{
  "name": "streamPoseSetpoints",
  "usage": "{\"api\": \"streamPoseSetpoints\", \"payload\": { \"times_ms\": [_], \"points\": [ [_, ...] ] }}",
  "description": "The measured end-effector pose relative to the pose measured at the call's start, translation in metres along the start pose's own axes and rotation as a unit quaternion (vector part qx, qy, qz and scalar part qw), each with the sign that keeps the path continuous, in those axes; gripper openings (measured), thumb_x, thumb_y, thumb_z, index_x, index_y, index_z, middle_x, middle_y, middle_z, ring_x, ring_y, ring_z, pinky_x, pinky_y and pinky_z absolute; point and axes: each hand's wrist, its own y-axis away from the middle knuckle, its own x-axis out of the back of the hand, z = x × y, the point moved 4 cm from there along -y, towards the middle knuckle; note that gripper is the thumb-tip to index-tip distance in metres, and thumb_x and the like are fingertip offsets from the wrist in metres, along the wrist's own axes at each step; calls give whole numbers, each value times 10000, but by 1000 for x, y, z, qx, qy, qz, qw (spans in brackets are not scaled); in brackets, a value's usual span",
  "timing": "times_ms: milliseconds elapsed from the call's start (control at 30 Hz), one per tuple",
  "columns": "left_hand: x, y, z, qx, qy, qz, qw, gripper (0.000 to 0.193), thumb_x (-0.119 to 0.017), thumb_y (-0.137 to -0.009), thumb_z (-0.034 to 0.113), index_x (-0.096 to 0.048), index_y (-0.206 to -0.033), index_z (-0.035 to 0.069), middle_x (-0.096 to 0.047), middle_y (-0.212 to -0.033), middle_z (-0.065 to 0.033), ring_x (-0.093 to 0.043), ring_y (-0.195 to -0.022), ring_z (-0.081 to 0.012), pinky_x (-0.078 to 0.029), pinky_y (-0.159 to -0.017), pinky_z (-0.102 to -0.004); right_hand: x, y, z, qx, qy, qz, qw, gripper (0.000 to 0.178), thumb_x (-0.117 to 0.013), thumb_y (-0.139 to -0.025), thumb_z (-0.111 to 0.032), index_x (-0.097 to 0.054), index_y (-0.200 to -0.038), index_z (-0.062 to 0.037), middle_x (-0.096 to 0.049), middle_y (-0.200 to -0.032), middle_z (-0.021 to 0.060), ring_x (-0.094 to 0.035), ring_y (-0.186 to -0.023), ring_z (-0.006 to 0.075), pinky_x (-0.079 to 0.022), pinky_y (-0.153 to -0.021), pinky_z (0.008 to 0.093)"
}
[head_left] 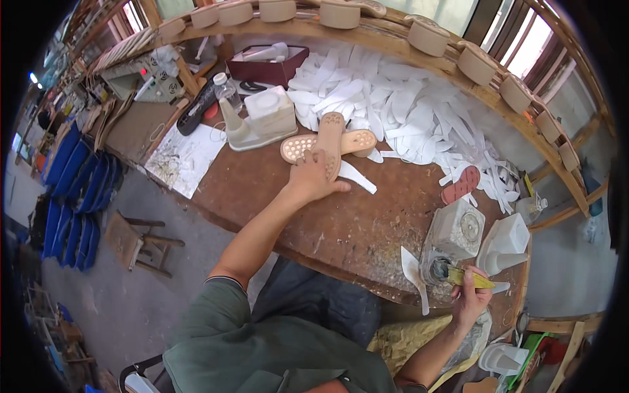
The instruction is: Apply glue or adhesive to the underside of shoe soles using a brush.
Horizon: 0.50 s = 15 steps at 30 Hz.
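My left hand lies over the near end of a tan shoe sole, its thumb stretched out to the right. That sole crosses on top of another tan sole with rows of round holes. Beside the thumb is a narrow white insole piece. At the bench's right end, my right hand is closed round the yellow handle of a brush. The brush's dark bristle end is at the round opening of a crusted, white plastic glue pot.
Many white insoles are heaped along the back of the brown bench. A second white pot, a red sole, a white spoon-shaped piece and another glue pot stand or lie about. Shoe lasts line the shelf above.
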Motion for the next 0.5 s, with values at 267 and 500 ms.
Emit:
{"api": "streamPoseSetpoints", "payload": {
  "times_ms": [267, 500],
  "points": [
    [22, 23, -70, -119, 287, 269, 912, 282, -607, -725, 12, -563, -1003, -1, -587, -1022, -163, -568, -957, -310, -447, -842, -374, 19, 21, 1, -4, 21, 24, 999, 247, -633, -860, -165, -590, -1004, 31, -573, -682, 42, -468, -443, 81, -345, -395, 190],
    [178, 15, -57, -59, 673, 284, 681, 283, -506, -930, 192, -541, -1098, -33, -612, -972, -115, -598, -813, -162, -497, -709, -281, 29, 6, -3, -9, 80, 79, 994, 192, -649, -844, -145, -627, -979, -10, -570, -692, -4, -479, -501, 59, -349, -430, 195]
  ]
}}
